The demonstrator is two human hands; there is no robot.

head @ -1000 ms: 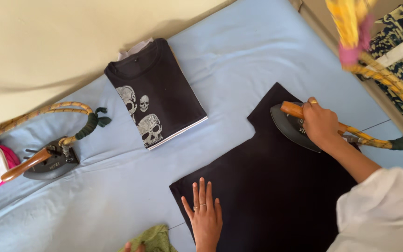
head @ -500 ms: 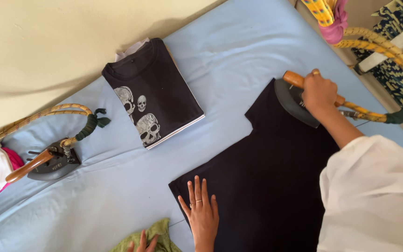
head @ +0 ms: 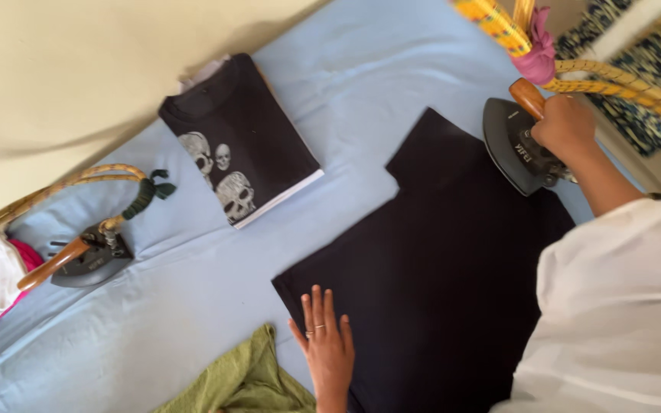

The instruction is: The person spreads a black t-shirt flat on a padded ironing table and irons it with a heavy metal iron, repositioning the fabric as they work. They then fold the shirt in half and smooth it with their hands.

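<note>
Right hand (head: 568, 126) fingers wrap the iron (head: 518, 149) handle. Left hand (head: 328, 348) lies flat, fingers spread, pinning the dark shirt (head: 430, 283); cloth beyond the fingertips should stay taut.

Your left hand (head: 327, 346) lies flat at the bottom centre of the frame, palm down, fingers straight and slightly spread, pointing toward the top edge, with a ring on one finger. Your right arm, in a loose white sleeve, stretches from the lower right toward the upper right, where your right hand (head: 568, 126) is curled tight in a fist-like grip.
</note>
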